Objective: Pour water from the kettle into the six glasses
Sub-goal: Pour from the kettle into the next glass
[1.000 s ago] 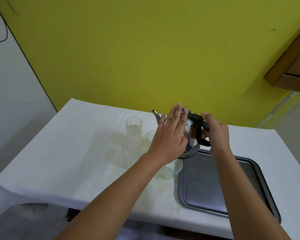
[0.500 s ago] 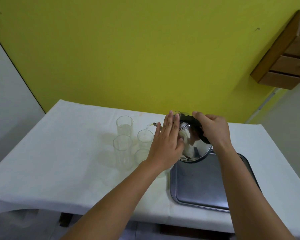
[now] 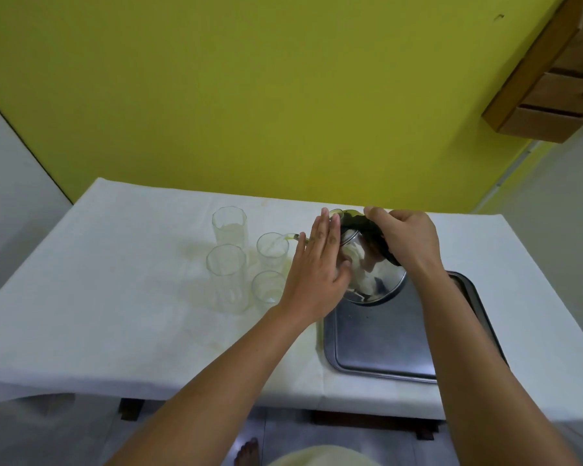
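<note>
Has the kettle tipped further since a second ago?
Yes. The kettle has tilted left off the tray, its spout now pouring into a glass.

Both my forearms reach forward from the bottom of the view, bare to the elbow. My left hand (image 3: 317, 267) is flat and open, fingers (image 3: 324, 230) straight, pressed together and pointing away from me, palm turned to the right. My right hand (image 3: 406, 238) is curled into a closed grip, knuckles up, wrist bent downward, thumb tucked toward the left.
</note>
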### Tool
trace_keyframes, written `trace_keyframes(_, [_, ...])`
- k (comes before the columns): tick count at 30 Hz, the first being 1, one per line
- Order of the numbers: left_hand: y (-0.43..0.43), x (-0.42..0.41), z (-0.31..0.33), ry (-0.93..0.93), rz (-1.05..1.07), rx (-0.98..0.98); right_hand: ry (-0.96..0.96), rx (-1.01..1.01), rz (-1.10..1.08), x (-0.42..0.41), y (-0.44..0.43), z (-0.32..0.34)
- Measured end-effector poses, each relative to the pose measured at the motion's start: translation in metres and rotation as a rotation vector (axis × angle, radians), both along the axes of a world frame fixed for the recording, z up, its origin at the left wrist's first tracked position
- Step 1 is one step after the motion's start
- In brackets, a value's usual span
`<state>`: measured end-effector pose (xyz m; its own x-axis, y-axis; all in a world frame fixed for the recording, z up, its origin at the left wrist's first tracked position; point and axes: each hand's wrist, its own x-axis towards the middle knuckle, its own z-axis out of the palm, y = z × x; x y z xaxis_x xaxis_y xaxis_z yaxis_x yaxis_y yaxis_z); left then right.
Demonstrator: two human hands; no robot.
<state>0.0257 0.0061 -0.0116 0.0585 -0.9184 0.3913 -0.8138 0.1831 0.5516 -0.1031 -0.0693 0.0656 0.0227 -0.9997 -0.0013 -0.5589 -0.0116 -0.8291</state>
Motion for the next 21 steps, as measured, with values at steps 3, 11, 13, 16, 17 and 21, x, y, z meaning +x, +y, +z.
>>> trace_keyframes(3, [0.0002, -0.0017, -0.0044, 0.004, 0.004, -0.002, 0.017, -0.003, 0.0, -0.001, 0.0004, -0.0015])
trace_keyframes(11, [0.0031, -0.003, -0.008, 0.029, 0.016, -0.011, 0.11, -0.036, 0.012, -0.0002, 0.0033, 0.0016])
trace_keyframes(13, [0.0037, -0.0041, -0.0074, 0.04, 0.02, -0.012, 0.122, -0.049, 0.013, 0.0002, 0.0047, 0.0029])
trace_keyframes(16, [0.0033, -0.0046, -0.0062, 0.065, 0.015, -0.014, 0.131, -0.073, 0.007, 0.0008, 0.006, 0.004])
trace_keyframes(17, [0.0033, -0.0047, -0.006, 0.067, 0.013, -0.012, 0.138, -0.079, 0.006, 0.0007, 0.0063, 0.0043])
trace_keyframes(21, [0.0045, -0.0058, -0.0042, 0.067, 0.008, -0.015, 0.148, -0.081, 0.002, -0.0004, 0.0071, 0.0045])
